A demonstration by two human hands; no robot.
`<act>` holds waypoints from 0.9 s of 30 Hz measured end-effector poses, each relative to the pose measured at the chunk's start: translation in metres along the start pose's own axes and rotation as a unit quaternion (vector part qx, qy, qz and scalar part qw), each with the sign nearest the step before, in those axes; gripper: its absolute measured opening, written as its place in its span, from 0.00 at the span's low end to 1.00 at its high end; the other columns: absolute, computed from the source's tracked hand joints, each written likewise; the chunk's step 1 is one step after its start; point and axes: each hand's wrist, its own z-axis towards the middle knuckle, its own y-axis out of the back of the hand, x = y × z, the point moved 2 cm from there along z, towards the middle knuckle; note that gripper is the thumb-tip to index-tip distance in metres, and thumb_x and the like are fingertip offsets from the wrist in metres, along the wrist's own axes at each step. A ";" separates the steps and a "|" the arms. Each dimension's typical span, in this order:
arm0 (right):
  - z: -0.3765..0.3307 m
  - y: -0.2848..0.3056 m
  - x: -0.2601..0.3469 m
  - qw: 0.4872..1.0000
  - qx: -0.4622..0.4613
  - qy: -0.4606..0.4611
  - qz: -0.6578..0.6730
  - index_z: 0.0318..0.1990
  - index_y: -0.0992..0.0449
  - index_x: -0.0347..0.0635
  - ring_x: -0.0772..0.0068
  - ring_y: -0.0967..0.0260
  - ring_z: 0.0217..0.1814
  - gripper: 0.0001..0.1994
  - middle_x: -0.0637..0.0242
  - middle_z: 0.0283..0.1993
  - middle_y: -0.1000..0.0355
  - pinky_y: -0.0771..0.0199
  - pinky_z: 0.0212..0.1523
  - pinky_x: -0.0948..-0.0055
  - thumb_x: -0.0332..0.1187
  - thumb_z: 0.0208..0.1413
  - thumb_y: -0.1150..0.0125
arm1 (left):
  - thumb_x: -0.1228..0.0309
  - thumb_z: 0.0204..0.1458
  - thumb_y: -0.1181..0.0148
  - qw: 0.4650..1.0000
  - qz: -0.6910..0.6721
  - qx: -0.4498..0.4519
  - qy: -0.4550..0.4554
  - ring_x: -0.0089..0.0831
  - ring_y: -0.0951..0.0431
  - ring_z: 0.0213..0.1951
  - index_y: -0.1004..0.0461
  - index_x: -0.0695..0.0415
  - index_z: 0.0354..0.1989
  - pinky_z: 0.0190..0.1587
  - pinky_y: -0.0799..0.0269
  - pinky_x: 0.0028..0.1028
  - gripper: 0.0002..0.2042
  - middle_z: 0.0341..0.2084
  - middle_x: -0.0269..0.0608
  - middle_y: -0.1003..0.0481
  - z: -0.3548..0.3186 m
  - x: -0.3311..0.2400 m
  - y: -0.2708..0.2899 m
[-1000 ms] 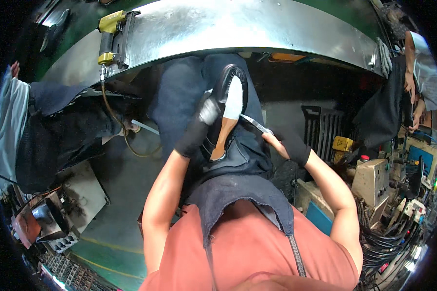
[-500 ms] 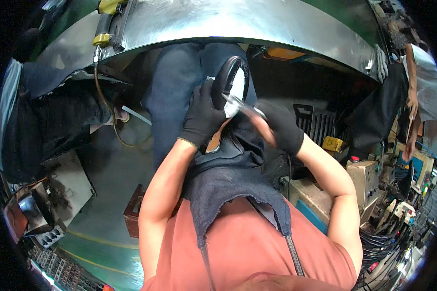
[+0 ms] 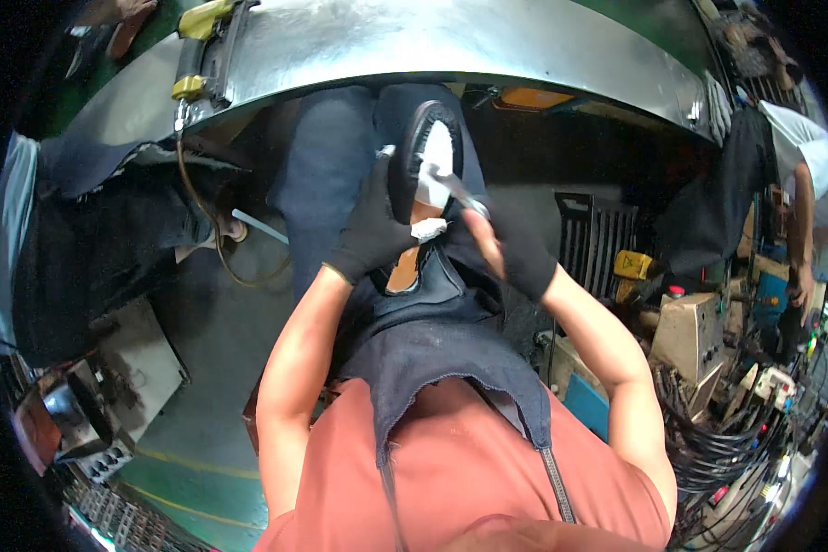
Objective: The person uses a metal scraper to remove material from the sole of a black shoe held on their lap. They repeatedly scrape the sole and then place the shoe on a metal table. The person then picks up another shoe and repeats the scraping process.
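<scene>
A black shoe (image 3: 401,184) rests on my lap with its underside up. White material (image 3: 435,152) covers its toe half, and a tan strip (image 3: 402,273) runs toward the heel. My left hand (image 3: 370,225), in a black glove with bare fingertips wrapped in white, is closed around the shoe's left side. My right hand (image 3: 517,235), gloved too with bare skin at the thumb, grips a shiny metal hand tool (image 3: 460,191). The tool's tip is over the white area; motion blur hides its exact shape and whether it touches.
A curved metal bench (image 3: 451,41) lies ahead, with a yellow-and-black air tool (image 3: 191,55) and its hose (image 3: 186,175) at its left. To the right are a black slatted crate (image 3: 598,230), a control box (image 3: 688,331) and cables. Other people sit on both sides.
My right hand has moved down and slightly left with the tool, whose tip has shifted along the white area. The shoe has turned slightly, its underside facing up more.
</scene>
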 end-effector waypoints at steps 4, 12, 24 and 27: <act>-0.016 -0.007 -0.027 0.966 0.076 -0.221 0.114 0.36 0.30 0.39 0.72 0.33 0.25 0.18 0.63 0.24 0.34 0.33 0.28 0.70 0.43 0.67 0.60 | 0.65 0.36 0.25 0.990 -0.131 -0.030 0.047 0.39 0.40 0.62 0.49 0.63 0.64 0.63 0.43 0.35 0.47 0.59 0.50 0.40 0.001 -0.022 0.012; -0.063 -0.065 -0.079 0.889 -0.029 -0.377 0.259 0.32 0.33 0.38 0.78 0.34 0.21 0.24 0.68 0.23 0.37 0.36 0.25 0.73 0.51 0.67 0.63 | 0.71 0.56 0.44 0.927 -0.369 -0.047 0.050 0.26 0.30 0.51 0.40 0.61 0.62 0.56 0.35 0.29 0.25 0.50 0.43 0.31 0.152 -0.086 0.076; 0.074 -0.041 -0.108 0.879 0.035 -0.429 0.204 0.30 0.31 0.33 0.72 0.31 0.17 0.29 0.65 0.17 0.36 0.35 0.21 0.70 0.54 0.66 0.64 | 0.57 0.44 0.31 0.953 0.269 0.021 -0.136 0.41 0.22 0.44 0.24 0.57 0.45 0.47 0.28 0.35 0.23 0.40 0.45 0.22 0.335 -0.033 0.244; 0.100 -0.033 -0.101 0.891 0.042 -0.393 0.223 0.28 0.30 0.32 0.70 0.30 0.17 0.30 0.63 0.15 0.35 0.34 0.21 0.70 0.53 0.66 0.65 | 0.46 0.40 0.32 0.862 0.462 -0.211 -0.003 0.48 0.23 0.45 0.26 0.56 0.49 0.49 0.29 0.39 0.32 0.38 0.49 0.22 0.403 -0.008 0.365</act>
